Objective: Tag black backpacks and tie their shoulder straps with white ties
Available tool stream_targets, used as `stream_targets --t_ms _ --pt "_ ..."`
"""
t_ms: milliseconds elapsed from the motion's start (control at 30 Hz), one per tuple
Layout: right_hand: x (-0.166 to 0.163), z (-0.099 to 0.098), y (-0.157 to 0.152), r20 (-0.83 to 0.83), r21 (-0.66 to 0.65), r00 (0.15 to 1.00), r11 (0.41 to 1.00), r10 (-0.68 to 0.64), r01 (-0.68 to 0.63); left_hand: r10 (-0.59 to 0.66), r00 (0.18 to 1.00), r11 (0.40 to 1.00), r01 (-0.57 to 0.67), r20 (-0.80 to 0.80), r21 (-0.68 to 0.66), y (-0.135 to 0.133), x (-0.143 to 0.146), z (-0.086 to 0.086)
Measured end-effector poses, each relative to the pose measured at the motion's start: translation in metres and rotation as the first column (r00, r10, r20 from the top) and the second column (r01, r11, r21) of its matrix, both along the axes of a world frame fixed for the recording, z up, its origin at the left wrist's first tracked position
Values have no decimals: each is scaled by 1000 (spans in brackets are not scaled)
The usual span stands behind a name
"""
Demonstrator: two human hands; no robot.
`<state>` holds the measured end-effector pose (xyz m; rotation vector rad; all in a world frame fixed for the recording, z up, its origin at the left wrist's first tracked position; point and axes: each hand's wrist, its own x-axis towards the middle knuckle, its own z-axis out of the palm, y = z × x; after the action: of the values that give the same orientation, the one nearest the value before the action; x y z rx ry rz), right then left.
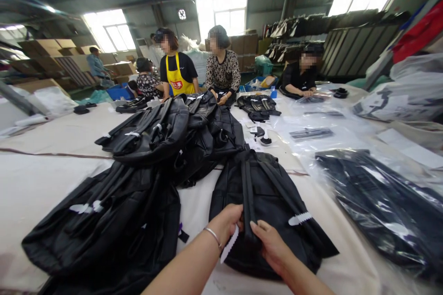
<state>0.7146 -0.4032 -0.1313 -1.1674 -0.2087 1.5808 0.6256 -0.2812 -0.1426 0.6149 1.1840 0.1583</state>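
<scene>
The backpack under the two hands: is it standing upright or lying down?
Lying down: the backpack rests on the table with its straps facing up.

Two hands showed, the left hand (230, 221) and the right hand (272, 242), their fingers at one black backpack (267, 193). Two white strips (300, 218) were there: one by the left fingers, one right of both hands' fingers. Beyond the fingers were one yellow apron (181, 76), one wall clock (182, 14) and at least five other people (223, 70); the heaped bags (169, 124) overlapped too much to count.
</scene>
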Motion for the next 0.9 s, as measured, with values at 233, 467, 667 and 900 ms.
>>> stream_targets --t_ms 233,467,667,900 --pt "-2 -4 5 175 74 982 995 -73 61 18 999 999 -19 43 29 -22 -34 10" --pt "-5 -4 8 520 133 850 991 -86 18 67 995 975 -82 81 206 -38 -27 10" --pt "-8 3 -7 189 -133 979 990 72 -47 81 985 977 -109 154 183 -34 -23 16" --pt "-3 -5 3 407 -131 906 989 115 -67 102 973 994 -106 207 5 -35 -18 14"
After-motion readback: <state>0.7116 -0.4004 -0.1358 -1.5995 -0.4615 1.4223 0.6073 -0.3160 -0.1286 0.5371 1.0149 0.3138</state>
